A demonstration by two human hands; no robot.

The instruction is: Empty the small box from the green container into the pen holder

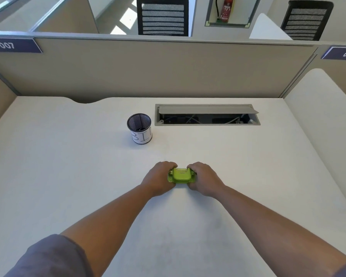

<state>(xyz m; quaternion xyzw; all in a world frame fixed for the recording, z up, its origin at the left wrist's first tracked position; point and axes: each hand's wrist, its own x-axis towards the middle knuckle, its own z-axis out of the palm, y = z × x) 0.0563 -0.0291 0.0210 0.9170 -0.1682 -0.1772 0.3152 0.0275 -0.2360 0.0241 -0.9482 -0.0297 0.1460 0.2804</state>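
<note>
A small lime-green container with a closed lid rests on the white desk in the middle of the view. My left hand grips its left end and my right hand grips its right end. The small box is not visible; the lid hides whatever is inside. A black mesh pen holder with a white paper label stands upright farther back and to the left of my hands, about a forearm's length away.
An open cable tray with a raised grey flap is set into the desk behind the container, to the right of the pen holder. Beige partition walls enclose the desk at the back and sides.
</note>
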